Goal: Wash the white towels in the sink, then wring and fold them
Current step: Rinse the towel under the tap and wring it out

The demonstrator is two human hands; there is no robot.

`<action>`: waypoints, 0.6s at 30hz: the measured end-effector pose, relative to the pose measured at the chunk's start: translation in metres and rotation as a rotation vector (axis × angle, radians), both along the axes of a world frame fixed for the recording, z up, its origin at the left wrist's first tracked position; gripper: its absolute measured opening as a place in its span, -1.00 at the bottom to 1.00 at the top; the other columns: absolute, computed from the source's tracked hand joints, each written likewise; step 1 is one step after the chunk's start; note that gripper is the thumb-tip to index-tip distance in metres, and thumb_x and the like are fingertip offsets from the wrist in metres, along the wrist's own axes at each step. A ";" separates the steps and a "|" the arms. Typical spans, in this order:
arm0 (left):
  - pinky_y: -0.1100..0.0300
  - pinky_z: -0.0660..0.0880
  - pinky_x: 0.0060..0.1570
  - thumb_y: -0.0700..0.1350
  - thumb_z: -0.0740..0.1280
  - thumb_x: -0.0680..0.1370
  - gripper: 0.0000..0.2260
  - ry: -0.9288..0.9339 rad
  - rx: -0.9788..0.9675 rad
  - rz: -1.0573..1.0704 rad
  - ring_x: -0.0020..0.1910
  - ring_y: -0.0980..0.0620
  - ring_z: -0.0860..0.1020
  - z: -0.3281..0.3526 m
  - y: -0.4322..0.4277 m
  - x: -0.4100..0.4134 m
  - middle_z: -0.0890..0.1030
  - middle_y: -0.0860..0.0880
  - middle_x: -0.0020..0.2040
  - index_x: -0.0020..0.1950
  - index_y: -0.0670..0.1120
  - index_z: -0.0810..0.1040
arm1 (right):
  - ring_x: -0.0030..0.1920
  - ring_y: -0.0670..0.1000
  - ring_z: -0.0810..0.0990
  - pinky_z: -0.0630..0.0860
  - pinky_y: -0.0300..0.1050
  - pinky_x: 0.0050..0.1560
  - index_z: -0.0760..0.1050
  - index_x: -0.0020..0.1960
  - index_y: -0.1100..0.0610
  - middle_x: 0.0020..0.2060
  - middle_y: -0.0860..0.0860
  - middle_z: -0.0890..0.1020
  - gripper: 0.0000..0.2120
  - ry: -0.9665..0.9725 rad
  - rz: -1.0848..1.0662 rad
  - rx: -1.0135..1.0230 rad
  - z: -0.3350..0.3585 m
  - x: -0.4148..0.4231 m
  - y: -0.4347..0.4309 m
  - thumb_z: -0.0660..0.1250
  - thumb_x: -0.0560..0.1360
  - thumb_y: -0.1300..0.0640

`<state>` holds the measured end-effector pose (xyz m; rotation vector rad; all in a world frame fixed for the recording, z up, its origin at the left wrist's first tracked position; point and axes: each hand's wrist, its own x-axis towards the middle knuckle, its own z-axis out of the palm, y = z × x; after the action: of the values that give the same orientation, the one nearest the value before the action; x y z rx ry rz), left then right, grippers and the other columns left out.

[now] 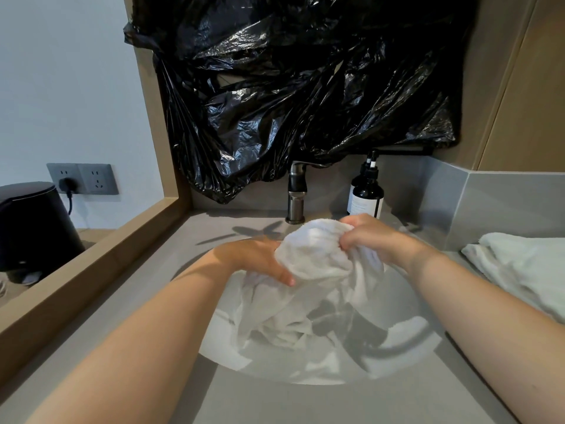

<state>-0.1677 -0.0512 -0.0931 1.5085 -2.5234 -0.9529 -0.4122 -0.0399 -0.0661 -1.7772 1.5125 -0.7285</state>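
— White is the colour to follow: the white towel is bunched up over the sink, its lower part trailing down into the basin.

— Who holds it?

— Both hands. The left hand grips the bunch from the left side, with the thumb lying across the front of the cloth; its other fingers are tucked behind the folds and hidden. The right hand is on the top right of the bunch, fingers curled tight and pinching a gather of cloth.

— Are the hands touching?

— No, the wad of towel sits between them.

— Anything else white?

— A second towel lies in a heap on the grey counter, to the right of the basin and apart from the hands.

— And behind?

— A dark metal faucet stands at the back edge of the basin. Just right of it are two dark pump bottles, close together. Crinkled black plastic sheeting covers the wall above them. Far left, a grey wall socket has a plug in it, beside a dark rounded container.
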 end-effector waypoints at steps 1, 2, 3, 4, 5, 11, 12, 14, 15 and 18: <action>0.09 0.39 0.35 0.26 0.55 0.25 -0.36 0.027 0.034 -0.023 0.26 0.08 0.52 -0.002 -0.001 0.001 0.58 0.18 0.23 0.30 0.23 0.47 | -0.26 0.09 0.51 0.38 -0.14 -0.25 0.51 -0.26 0.24 -0.35 0.10 0.51 -0.76 -0.092 -0.003 0.006 0.005 0.004 0.002 0.32 0.07 0.24; 0.12 0.38 0.35 0.19 0.56 0.28 -0.35 0.061 0.068 -0.027 0.27 0.09 0.51 -0.003 -0.001 0.001 0.58 0.17 0.24 0.34 0.18 0.46 | -0.27 0.09 0.49 0.37 -0.16 -0.27 0.48 -0.31 0.22 -0.37 0.10 0.49 -0.80 -0.177 -0.002 0.010 0.009 0.007 0.003 0.29 0.05 0.27; 0.19 0.38 0.32 0.10 0.57 0.34 -0.39 0.102 0.083 -0.025 0.26 0.11 0.51 -0.003 0.001 -0.001 0.58 0.17 0.23 0.34 0.14 0.46 | -0.28 0.09 0.48 0.37 -0.18 -0.31 0.45 -0.33 0.20 -0.39 0.10 0.48 -0.82 -0.252 0.004 0.015 0.014 0.010 0.004 0.27 0.06 0.30; 0.28 0.40 0.24 -0.01 0.57 0.38 -0.44 0.155 0.053 -0.010 0.22 0.13 0.52 -0.004 0.002 -0.005 0.58 0.18 0.20 0.33 0.12 0.45 | -0.30 0.08 0.49 0.38 -0.20 -0.34 0.45 -0.31 0.21 -0.40 0.09 0.48 -0.83 -0.319 0.017 0.024 0.017 0.012 0.006 0.27 0.09 0.32; 0.36 0.41 0.13 -0.10 0.56 0.40 -0.44 0.223 -0.002 0.007 0.17 0.18 0.54 -0.005 0.005 -0.010 0.58 0.19 0.16 0.32 0.12 0.43 | -0.31 0.08 0.50 0.40 -0.21 -0.35 0.47 -0.27 0.22 -0.39 0.09 0.50 -0.81 -0.384 0.039 0.036 0.020 0.014 0.008 0.26 0.12 0.34; 0.21 0.53 0.15 -0.27 0.55 0.37 -0.48 0.631 0.054 -0.013 0.08 0.16 0.60 -0.019 0.021 -0.049 0.64 0.09 0.06 0.23 0.05 0.47 | -0.22 0.08 0.48 0.40 -0.11 -0.25 0.44 -0.03 0.20 -0.25 0.13 0.45 -0.63 -0.653 0.096 0.084 0.020 0.015 0.002 0.29 0.16 0.28; 0.24 0.53 0.09 -0.33 0.49 0.41 -0.55 0.660 0.120 -0.037 0.04 0.17 0.61 -0.018 0.023 -0.052 0.65 0.11 0.00 0.22 -0.01 0.49 | -0.20 0.09 0.48 0.40 -0.10 -0.23 0.44 -0.03 0.21 -0.23 0.14 0.46 -0.65 -0.669 0.079 0.084 0.019 0.013 0.001 0.29 0.18 0.27; 0.28 0.52 0.06 -0.40 0.39 0.48 -0.60 0.732 0.266 -0.111 0.02 0.18 0.62 -0.017 0.025 -0.055 0.66 0.12 -0.02 0.23 -0.06 0.47 | -0.15 0.11 0.52 0.43 -0.08 -0.17 0.48 -0.04 0.24 -0.20 0.16 0.52 -0.76 -0.692 0.022 0.101 0.016 0.009 0.001 0.27 0.29 0.27; 0.27 0.52 0.06 -0.35 0.39 0.48 -0.63 0.751 0.335 -0.139 0.03 0.16 0.62 -0.017 0.025 -0.055 0.67 0.11 -0.01 0.22 -0.06 0.48 | -0.14 0.11 0.54 0.44 -0.07 -0.14 0.49 -0.07 0.25 -0.20 0.15 0.54 -0.86 -0.691 -0.021 0.115 0.013 0.007 0.001 0.25 0.37 0.28; 0.20 0.56 0.07 -0.02 0.62 0.28 -0.50 0.755 0.497 -0.106 0.02 0.08 0.65 -0.015 0.023 -0.051 0.70 0.05 0.00 0.15 -0.07 0.55 | -0.17 0.09 0.58 0.47 -0.07 -0.09 0.53 -0.12 0.25 -0.22 0.14 0.59 -0.84 -0.683 -0.049 0.168 0.008 0.006 0.000 0.17 0.50 0.29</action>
<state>-0.2187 -0.0279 -0.1076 0.8170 -1.8991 -1.8349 -0.4066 -0.0403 -0.0583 -1.1889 1.1079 -1.0630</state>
